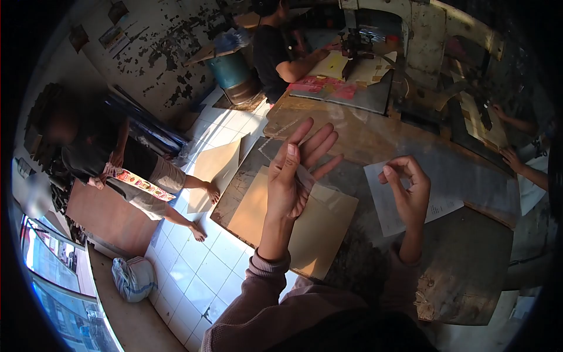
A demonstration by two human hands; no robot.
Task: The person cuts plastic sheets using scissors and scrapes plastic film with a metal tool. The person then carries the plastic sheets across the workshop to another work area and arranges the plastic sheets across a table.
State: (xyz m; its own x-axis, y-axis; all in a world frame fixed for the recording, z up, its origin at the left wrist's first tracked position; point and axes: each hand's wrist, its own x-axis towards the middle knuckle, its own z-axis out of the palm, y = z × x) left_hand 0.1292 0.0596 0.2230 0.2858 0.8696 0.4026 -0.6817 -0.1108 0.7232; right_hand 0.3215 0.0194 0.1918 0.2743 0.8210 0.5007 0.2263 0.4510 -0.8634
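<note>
My left hand (290, 179) is raised over the table, its thumb against the side of the index finger and the other fingers stretched out. A clear plastic piece (270, 146) shows beside the index finger and across the palm, held under the thumb; its full outline is hard to see. To the right, my right hand (410, 190) has thumb and index finger pinched together, the other fingers curled; anything between them is too small to make out. Behind that hand lies a white printed sheet (384, 211). Tan card sheets (328, 223) lie below my left hand.
A brown board (334, 120) covers the table's far part. Beyond it a co-worker (272, 56) works at a machine (355, 44). At left another person (99, 158) stands holding a printed strip (141, 183). A co-worker's hand (513, 159) reaches in at right. A sack (134, 278) stands at lower left.
</note>
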